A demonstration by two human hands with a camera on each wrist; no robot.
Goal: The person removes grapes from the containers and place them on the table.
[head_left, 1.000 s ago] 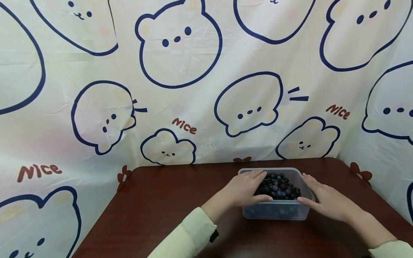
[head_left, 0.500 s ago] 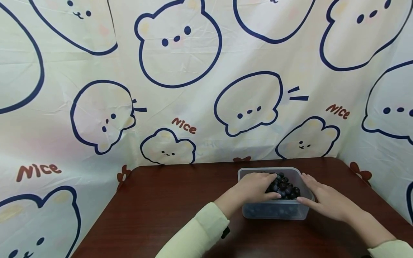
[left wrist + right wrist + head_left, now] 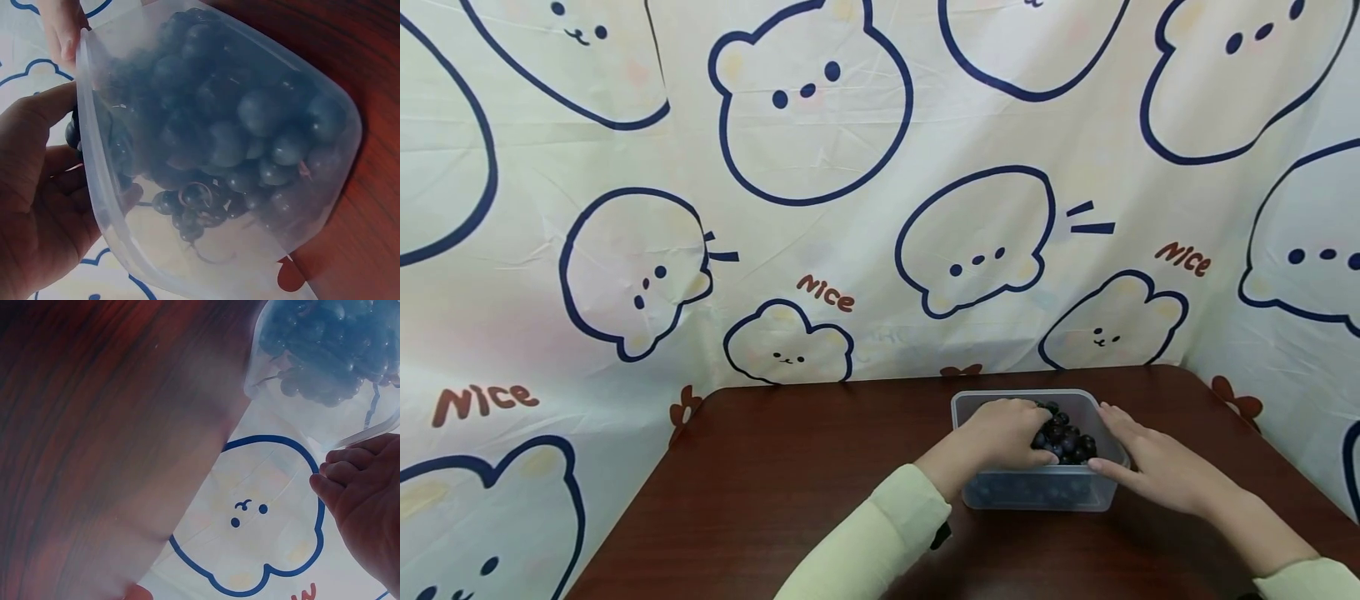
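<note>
A clear plastic container (image 3: 1037,493) stands on the table, filled with dark grapes (image 3: 1067,440). My left hand (image 3: 1003,435) reaches over its left side, thumb and bent fingers around the grapes. In the left wrist view, grapes show between the left hand's (image 3: 44,200) thumb and fingers at the rim, and a fingertip shows through the translucent wall. On the opposite side, my right hand (image 3: 1176,471) rests at the container's right rim with its fingers extended. The right wrist view has the right hand (image 3: 369,494) beside the container's wall (image 3: 300,419).
The container is on a dark reddish-brown wooden table (image 3: 820,467), near its far edge. Behind and at both sides hangs a pale cloth (image 3: 865,250) printed with blue-outlined bears. Light green sleeves (image 3: 880,525) cover the forearms.
My left hand has moved right and deeper over the grapes, its fingers bending around them and hiding more of the bunch. The right hand and the container have stayed in place.
</note>
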